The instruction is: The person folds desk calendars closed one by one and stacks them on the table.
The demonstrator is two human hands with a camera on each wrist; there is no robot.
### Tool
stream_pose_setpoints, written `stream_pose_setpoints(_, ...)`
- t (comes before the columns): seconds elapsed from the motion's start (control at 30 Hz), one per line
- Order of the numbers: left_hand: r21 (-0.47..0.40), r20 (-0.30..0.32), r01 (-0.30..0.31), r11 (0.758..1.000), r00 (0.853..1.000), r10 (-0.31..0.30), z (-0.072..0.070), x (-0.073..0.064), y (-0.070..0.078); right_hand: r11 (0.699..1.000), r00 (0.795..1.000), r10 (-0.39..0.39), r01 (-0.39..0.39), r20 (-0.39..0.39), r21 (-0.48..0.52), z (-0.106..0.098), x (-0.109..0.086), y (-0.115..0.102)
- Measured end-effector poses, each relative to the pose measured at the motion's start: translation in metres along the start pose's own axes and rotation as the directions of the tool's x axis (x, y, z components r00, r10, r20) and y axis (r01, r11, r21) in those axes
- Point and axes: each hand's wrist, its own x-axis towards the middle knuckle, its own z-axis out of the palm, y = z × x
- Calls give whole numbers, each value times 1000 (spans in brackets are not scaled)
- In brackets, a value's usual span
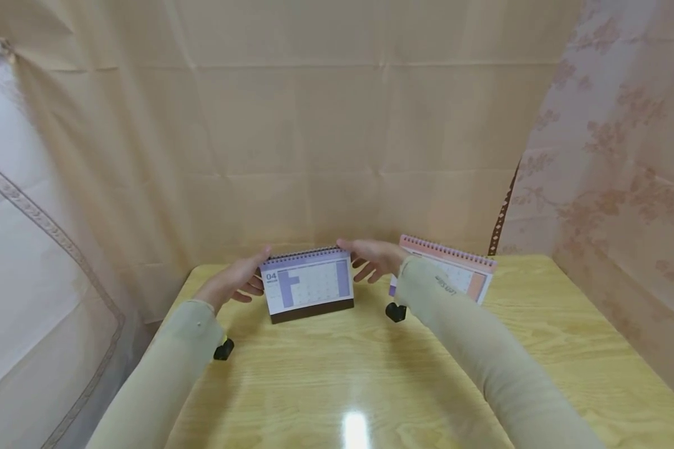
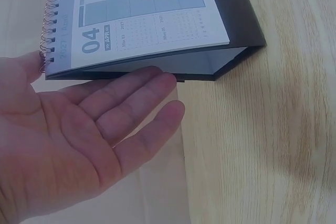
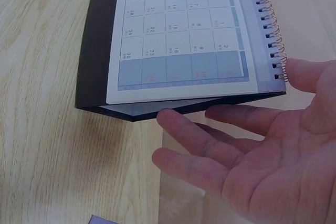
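A desk calendar with a purple-and-white page marked 04 and a dark base stands like a tent on the wooden table. At its left end is my left hand, thumb at the top corner by the spiral binding. The left fingers lie loosely extended beside and behind the side edge. My right hand mirrors this at the other end, its thumb touching the end of the coil in the right wrist view. Its fingers are spread and relaxed along the calendar's open side.
Behind my right forearm stands a second desk calendar with an orange-pink top, partly hidden by the sleeve. A beige cloth hangs along the table's far edge. Patterned curtains hang at the right. Light reflects off the table near the front.
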Motion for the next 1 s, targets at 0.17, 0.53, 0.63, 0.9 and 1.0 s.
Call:
stream_pose_setpoints(0.17,5,-1,2,1000,1000,-2,-2,-4,-3,1000,1000,-2,2,2,-18,4,1,0)
stream_pose_setpoints(0.53,-11,-2,-3,1000,1000,3,-1,-4,-2,999,1000,-2,2,-14,-48,7,-6,-4)
stream_pose_setpoints(0.63,-16,2,-4,1000,1000,4,-1,-3,-1,998,1000,-8,6,-27,-68,7,-6,-4)
stream_pose_setpoints(0.9,-14,6,-6,1000,1000,6,-1,0,-5,997,999,-11,8,-46,-76,9,-9,-2)
stream_pose_setpoints(1.0,-13,7,-2,1000,1000,2,-1,0,-5,998,999,-9,7,-42,-63,9,-9,-1)
